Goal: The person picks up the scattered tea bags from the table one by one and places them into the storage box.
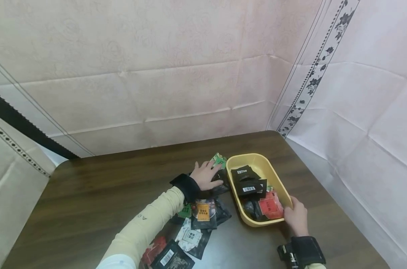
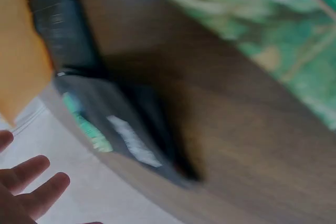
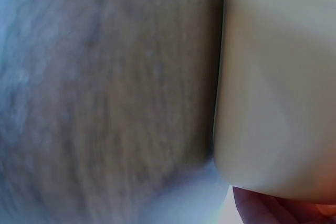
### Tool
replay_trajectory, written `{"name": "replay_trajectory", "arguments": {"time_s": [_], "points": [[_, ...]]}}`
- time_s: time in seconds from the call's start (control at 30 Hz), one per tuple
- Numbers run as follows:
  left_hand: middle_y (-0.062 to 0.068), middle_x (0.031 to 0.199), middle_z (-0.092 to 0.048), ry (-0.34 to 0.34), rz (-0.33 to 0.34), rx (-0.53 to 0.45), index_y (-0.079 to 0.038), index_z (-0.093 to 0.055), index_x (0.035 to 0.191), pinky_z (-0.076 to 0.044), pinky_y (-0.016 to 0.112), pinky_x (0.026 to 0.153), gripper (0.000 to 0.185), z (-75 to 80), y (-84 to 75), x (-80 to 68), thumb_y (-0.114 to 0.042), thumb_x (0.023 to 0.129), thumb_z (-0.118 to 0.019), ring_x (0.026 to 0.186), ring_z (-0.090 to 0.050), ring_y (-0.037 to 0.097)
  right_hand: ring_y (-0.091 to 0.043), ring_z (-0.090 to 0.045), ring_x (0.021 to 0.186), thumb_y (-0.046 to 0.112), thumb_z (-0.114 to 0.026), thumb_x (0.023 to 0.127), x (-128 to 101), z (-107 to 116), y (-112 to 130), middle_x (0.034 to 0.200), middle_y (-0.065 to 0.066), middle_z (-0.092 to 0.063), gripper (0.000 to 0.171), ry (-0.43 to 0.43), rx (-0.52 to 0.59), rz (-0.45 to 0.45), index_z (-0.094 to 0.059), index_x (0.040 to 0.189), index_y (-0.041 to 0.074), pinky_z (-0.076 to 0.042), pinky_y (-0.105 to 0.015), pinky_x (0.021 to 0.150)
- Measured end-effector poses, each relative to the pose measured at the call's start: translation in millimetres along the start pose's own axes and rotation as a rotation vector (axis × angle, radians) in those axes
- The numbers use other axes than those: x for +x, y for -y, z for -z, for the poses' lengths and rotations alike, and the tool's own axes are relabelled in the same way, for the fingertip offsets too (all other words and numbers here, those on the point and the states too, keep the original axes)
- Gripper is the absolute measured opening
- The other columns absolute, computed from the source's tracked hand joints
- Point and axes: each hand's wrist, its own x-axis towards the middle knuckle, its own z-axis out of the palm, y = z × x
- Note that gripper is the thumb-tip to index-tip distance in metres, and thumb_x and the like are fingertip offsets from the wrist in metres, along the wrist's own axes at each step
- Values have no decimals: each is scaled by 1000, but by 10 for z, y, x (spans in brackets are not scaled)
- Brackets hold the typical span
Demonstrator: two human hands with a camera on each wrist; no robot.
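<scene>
From the head view, the left hand [image 1: 206, 175] lies flat, fingers spread, its grip open on a green packet [image 1: 219, 160] just beside the yellow tray [image 1: 257, 158] on the counter [image 1: 89, 194]. The right hand [image 1: 295, 216] grips the tray's near corner. The blurred left wrist view shows only straight fingertips [image 2: 31, 192] and a dark packet [image 2: 121, 129]; the right wrist view shows the tray's wall [image 3: 278, 77] close up.

Table [image 1: 99, 194] left half free; packets [image 1: 196, 224] crowd beside tray [image 1: 280, 185]
</scene>
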Motion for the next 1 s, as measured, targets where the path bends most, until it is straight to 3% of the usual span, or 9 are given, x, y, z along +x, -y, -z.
{"name": "replay_trajectory", "arguments": {"time_s": [0.27, 0.47, 0.57, 0.8, 1.0], "points": [[13, 144, -27, 125, -19, 50, -27, -27, 143, -28, 68, 87, 87, -218, 29, 31, -62, 71, -62, 129, -26, 38, -47, -50, 95, -3, -36, 82, -32, -24, 9, 110, -38, -49, 41, 12, 10, -40, -43, 121, -15, -40, -56, 78], [13, 143, -26, 172, 167, 6, -31, -30, 142, -31, 69, 81, 81, -236, 135, 40, -44, 72, -67, 128, -25, 40, -47, -51, 94, -3, -37, 83, -48, -36, 34, 110, -38, -49, 41, 22, 9, -24, -43, 122, -14, -41, -55, 77], [12, 139, -30, 181, 202, 10, -32, -35, 139, -38, 65, 76, 77, -242, 182, 49, -36, 70, -67, 120, -34, 38, -47, -51, 94, -3, -38, 83, -45, -27, 39, 111, -38, -49, 40, 11, 9, -24, -44, 122, -14, -41, -55, 78], [10, 130, -38, 141, 158, 66, -33, -43, 132, -44, 55, 71, 66, -250, 192, 74, -30, 72, -72, 108, -41, 31, -46, -51, 94, -2, -37, 84, -24, -20, 34, 111, -38, -49, 41, -1, 14, -40, -43, 122, -14, -41, -56, 77], [12, 123, -42, 92, 90, 21, -30, -45, 129, -46, 49, 71, 60, -194, 207, 93, -24, 76, -72, 104, -46, 31, -45, -52, 91, -3, -38, 83, 11, -6, 1, 109, -38, -50, 40, -15, 2, -23, -44, 121, -14, -42, -54, 75]]}}
